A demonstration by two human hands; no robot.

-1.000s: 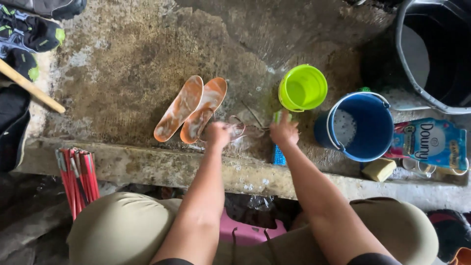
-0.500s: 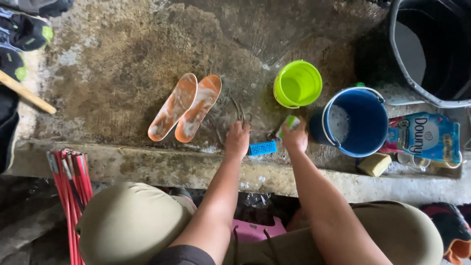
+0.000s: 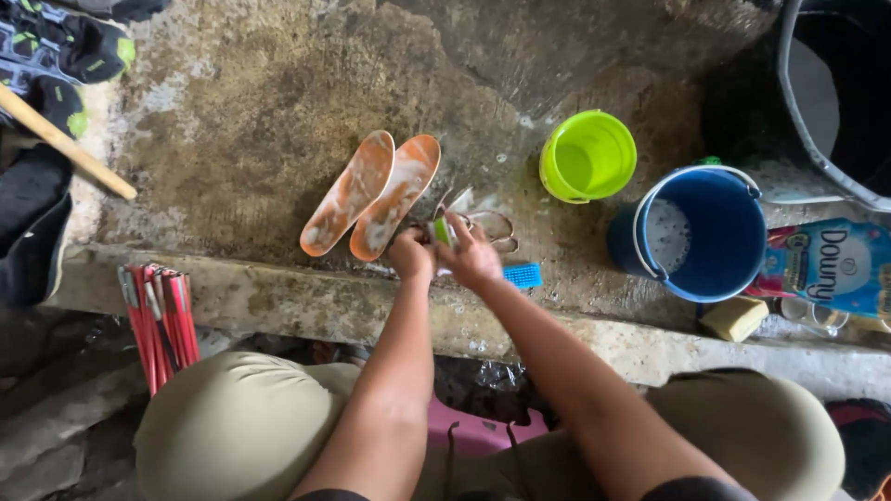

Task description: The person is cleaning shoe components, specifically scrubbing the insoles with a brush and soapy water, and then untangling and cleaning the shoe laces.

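My right hand (image 3: 473, 258) is closed around a scrub brush; its green end (image 3: 440, 232) and blue bristle end (image 3: 522, 275) stick out on either side of the hand. My left hand (image 3: 411, 252) is fisted right beside it, pinching soapy grey shoelaces (image 3: 490, 224) that loop on the wet concrete just beyond both hands. Two orange insoles (image 3: 376, 195), streaked with white suds, lie side by side just left of the hands.
A lime-green cup (image 3: 587, 156) and a blue bucket (image 3: 691, 237) stand to the right, with a dark tub (image 3: 835, 102), a blue pouch (image 3: 826, 264) and a yellow sponge (image 3: 736, 318) beyond. Red sticks (image 3: 158, 320), a wooden handle (image 3: 65, 144) and dark shoes (image 3: 65, 46) lie left.
My right hand has taken up the brush and swung left to meet my left hand over the laces. The left hand has drawn slightly left and closer to me.
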